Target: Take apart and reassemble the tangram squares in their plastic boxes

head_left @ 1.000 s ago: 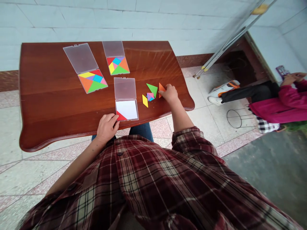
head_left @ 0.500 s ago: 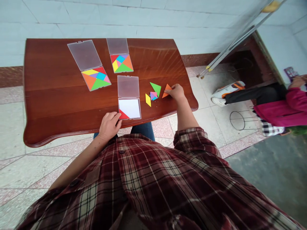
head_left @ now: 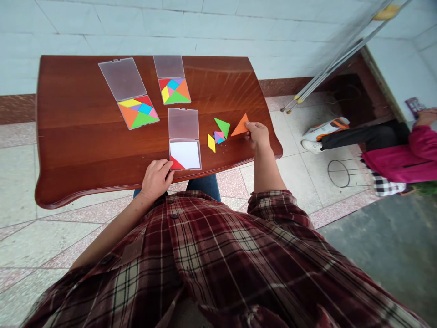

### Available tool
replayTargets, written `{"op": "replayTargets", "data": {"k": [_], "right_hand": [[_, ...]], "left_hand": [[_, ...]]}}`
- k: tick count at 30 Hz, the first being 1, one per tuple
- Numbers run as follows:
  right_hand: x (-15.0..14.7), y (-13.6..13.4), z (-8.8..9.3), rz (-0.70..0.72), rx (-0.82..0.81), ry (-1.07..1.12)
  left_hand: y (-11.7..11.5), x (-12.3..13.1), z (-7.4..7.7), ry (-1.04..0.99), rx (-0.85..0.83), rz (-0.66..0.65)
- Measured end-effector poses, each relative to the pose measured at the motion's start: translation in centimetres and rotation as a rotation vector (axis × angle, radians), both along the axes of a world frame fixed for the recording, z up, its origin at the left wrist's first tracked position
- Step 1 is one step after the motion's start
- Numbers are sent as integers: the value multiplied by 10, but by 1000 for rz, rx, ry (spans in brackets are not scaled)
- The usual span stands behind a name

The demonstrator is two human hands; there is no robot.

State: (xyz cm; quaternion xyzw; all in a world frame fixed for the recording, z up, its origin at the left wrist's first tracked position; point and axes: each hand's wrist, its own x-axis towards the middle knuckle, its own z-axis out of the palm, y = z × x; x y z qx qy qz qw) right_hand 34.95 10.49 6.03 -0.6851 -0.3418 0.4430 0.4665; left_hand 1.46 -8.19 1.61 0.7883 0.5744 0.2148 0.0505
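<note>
An orange triangle tangram piece [head_left: 241, 125] is pinched at its right corner by my right hand [head_left: 259, 134], raised over the table's right side. My left hand [head_left: 156, 178] grips the lower left corner of an open clear tangram case [head_left: 183, 124], fingertips by the red triangle [head_left: 176, 163]. That red piece lies in the corner of the case's tray, with white backing [head_left: 187, 152] showing beside it. Between the case and my right hand lie a green triangle [head_left: 223, 126], a yellow parallelogram [head_left: 211, 143] and a small overlapping pile of pink, purple and blue pieces [head_left: 219, 136].
Two more open cases, each filled with coloured pieces, lie farther back: one at left [head_left: 138, 111], one nearer the middle [head_left: 175, 91]. The brown wooden table [head_left: 75, 136] backs onto a tiled wall. Crutches [head_left: 321, 73] and a seated person [head_left: 392, 150] are off to the right.
My right hand has lifted and turned the orange triangle, which shows larger and tilted differently. My left hand stays at the case corner. The view has shifted slightly.
</note>
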Motion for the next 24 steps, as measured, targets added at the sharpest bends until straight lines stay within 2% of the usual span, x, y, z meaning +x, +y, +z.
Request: {"op": "replayTargets", "data": {"k": [5,10,18,24], "right_hand": [[-22,-23,13,136,-22,136],[-55,-42,10,333,-60,159],[-94,-52,10,655,123,-90],[-112,-52,6,714,153,-263]], "left_hand": [[0,0,0,22,19,6],[0,1,1,3,-7,0],[1,1,0,-17,-16,6],[1,2,3,-43,-38,10]]}}
